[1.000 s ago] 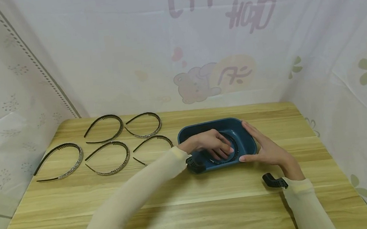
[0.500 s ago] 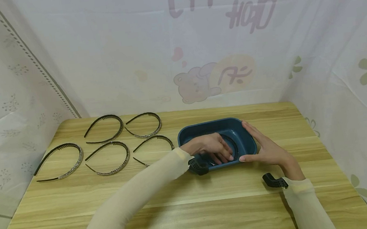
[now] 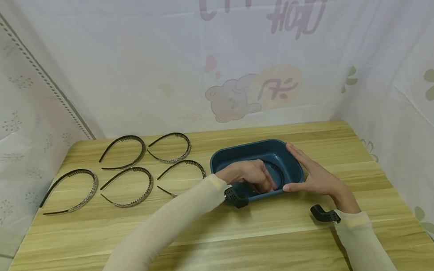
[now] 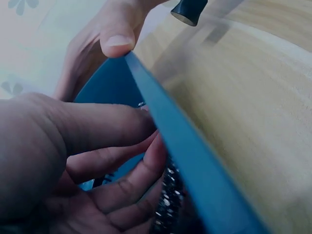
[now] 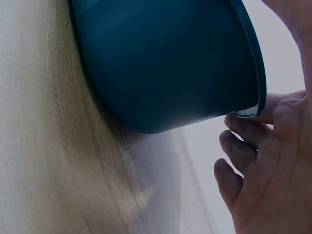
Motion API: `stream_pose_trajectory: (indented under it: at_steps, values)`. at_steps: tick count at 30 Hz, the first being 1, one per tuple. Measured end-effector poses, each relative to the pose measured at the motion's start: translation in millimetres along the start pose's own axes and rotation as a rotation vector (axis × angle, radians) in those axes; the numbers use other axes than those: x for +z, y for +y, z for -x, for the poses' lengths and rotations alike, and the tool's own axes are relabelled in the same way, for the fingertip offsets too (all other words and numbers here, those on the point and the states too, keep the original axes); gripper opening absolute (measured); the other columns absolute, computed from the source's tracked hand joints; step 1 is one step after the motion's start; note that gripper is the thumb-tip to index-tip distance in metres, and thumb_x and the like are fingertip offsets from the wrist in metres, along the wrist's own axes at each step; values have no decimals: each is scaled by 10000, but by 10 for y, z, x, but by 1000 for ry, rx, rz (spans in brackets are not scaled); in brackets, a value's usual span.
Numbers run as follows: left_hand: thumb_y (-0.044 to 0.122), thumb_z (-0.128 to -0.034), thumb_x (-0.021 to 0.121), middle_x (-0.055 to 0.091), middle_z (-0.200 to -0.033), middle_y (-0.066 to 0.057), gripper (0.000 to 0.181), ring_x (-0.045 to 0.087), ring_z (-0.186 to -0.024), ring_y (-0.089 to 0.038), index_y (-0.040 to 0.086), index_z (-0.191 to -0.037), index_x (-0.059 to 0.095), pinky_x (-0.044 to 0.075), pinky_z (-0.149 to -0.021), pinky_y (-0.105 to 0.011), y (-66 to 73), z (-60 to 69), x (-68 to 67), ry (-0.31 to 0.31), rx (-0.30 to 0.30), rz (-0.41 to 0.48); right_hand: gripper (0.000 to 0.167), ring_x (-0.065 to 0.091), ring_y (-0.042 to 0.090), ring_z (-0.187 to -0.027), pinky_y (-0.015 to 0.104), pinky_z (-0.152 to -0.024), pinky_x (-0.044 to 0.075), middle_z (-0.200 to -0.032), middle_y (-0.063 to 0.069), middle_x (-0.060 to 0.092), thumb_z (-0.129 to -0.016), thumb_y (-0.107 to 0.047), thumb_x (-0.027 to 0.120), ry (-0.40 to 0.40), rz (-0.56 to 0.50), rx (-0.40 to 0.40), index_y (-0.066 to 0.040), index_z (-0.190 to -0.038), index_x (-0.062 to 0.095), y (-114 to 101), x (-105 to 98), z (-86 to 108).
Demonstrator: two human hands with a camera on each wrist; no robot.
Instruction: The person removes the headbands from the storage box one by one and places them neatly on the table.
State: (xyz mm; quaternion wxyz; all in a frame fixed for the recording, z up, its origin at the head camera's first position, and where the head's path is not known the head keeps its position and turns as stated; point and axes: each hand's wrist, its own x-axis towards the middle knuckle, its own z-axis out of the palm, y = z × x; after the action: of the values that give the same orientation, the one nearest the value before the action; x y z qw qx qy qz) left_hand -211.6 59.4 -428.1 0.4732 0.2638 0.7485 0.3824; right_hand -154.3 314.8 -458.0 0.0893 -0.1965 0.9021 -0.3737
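My left hand reaches down into a blue rectangular plastic basin. Its thumb and fingers pinch a dark headband with a glittery band, close to the basin's near wall in the left wrist view. Part of a black toothed headband shows inside the basin beyond the fingers; whether it is the same one, I cannot tell. At the basin's right end, my right hand grips the rim, thumb on the near corner and fingers along the far side. In the right wrist view these fingers curl by the rim.
Several black headbands with glittery bands lie on the wooden table left of the basin, including one at the far left and one partly behind the left forearm. Printed cloth hangs behind and at both sides.
Inside the basin, my left hand has shifted slightly right and toward the near wall, and its fingers have closed in. The right hand and basin stay put.
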Motion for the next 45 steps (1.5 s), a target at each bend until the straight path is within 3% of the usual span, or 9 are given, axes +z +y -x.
stream_pose_trajectory:
  at_steps: [4,10,16,24,37,45]
  values:
    - [29,-936,654,794,-972,-7,201,683,-845,-89,82,-1046,812,603,-761,-271,-25,-1,-30,-32,8,4,1206,60,393,-1603,743,-1195,181,-1748,38,44,-807,-356,888,2,7,2,-266,-1669,49,-13,-3,-6]
    - [5,-933,661,784,-904,-16,183,658,-775,-101,63,-1023,810,590,-717,-260,-54,0,-38,-30,21,37,1208,58,398,-1602,742,-1196,179,-1748,52,42,-808,-350,889,2,8,-3,-262,-1669,46,-12,-4,-15]
    - [31,-942,708,802,-985,-45,171,697,-822,-73,40,-1088,797,592,-736,-235,-40,13,-34,-5,22,40,1208,50,401,-1602,744,-1197,173,-1748,48,31,-813,-355,886,-2,4,6,-270,-1669,38,-5,1,-16]
    - [96,-945,740,786,-1029,-27,181,732,-946,-160,53,-1114,789,617,-856,-322,-48,67,-93,20,36,76,1213,63,395,-1603,731,-1206,178,-1748,44,43,-806,-358,890,1,9,6,-263,-1669,43,-7,1,-26]
    - [64,-955,697,778,-1078,-78,237,741,-895,-186,11,-1179,755,637,-822,-346,-59,191,-174,84,106,181,1210,53,402,-1602,738,-1200,176,-1747,49,28,-815,-349,883,-5,3,-4,-238,-1670,34,-9,2,-10]
    - [143,-968,712,764,-1114,-4,204,739,-965,-152,104,-1159,771,625,-848,-324,-43,287,-186,189,155,173,1209,54,404,-1602,742,-1197,177,-1748,60,36,-813,-335,887,-2,-4,-4,-236,-1670,40,-9,5,-6]
